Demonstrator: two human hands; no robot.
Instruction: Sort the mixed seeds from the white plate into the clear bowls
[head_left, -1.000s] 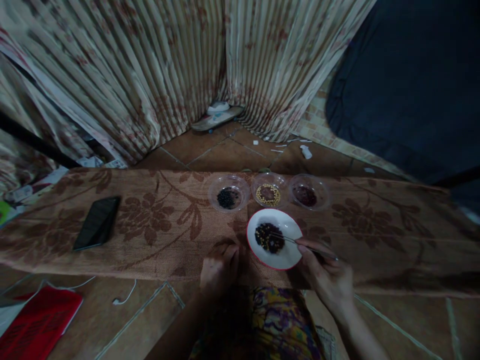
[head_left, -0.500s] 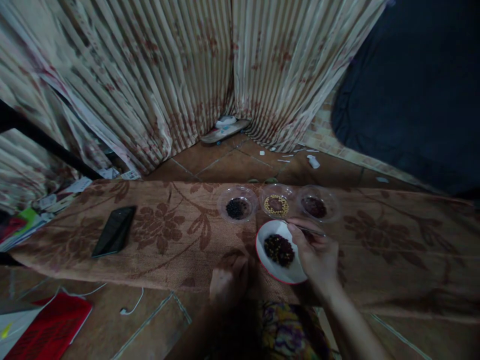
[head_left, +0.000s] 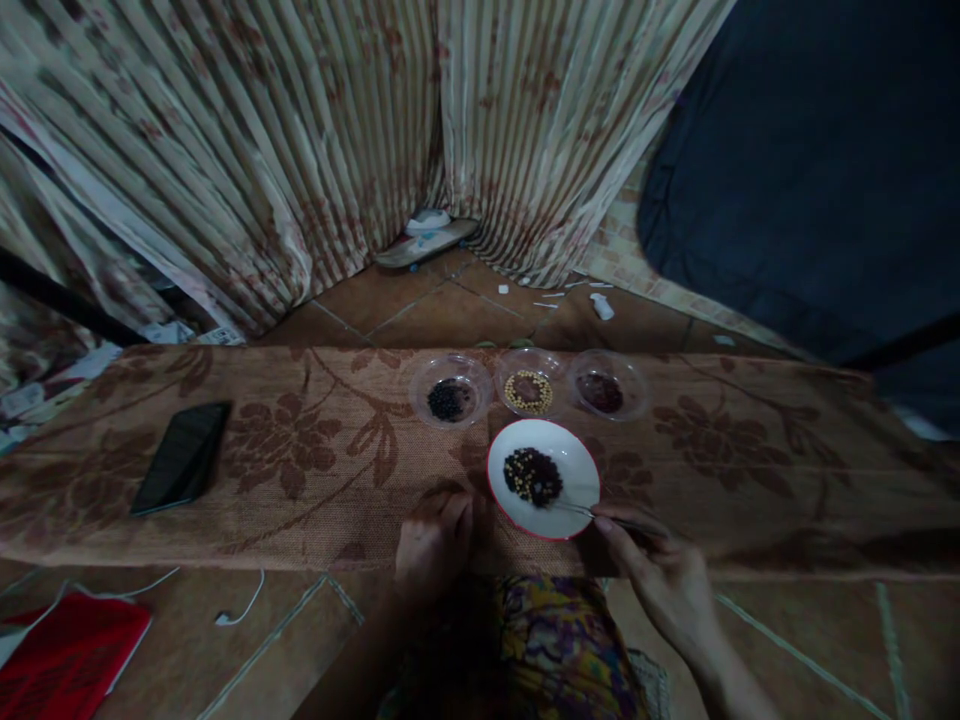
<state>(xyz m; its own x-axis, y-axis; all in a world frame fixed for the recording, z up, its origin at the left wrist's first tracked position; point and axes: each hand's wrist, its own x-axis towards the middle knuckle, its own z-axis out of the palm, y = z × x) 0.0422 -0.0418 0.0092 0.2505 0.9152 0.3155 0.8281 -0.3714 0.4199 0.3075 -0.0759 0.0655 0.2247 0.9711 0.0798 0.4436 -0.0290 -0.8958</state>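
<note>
In my right hand (head_left: pixel 656 570) is a pair of thin metal tweezers (head_left: pixel 581 509), their tips reaching over the near right rim into a white bowl with a red rim (head_left: pixel 574 465). A heap of mixed dark and yellow beans (head_left: pixel 532 477) lies in the bowl's left part. Whether the tips touch a bean is too small to tell. My left hand (head_left: pixel 435 540) rests closed on the cloth left of the bowl. Behind stand three clear plastic bowls: black beans (head_left: pixel 448 400) left, yellow beans (head_left: pixel 528 392) in the middle, dark red beans (head_left: pixel 602 393) right.
A brown flowered cloth (head_left: pixel 300 530) covers the long narrow table. A dark phone (head_left: pixel 182 457) lies at its left. Striped curtains (head_left: pixel 300 150) hang behind, and a dark cover (head_left: pixel 810 180) stands at the back right. A red bag (head_left: pixel 82 650) lies on the tiled floor.
My right hand has moved back toward me, from above the bowl's right side to its near right rim, bringing the tweezers' tips into the bowl. The view has shifted slightly; my left hand stays closed.
</note>
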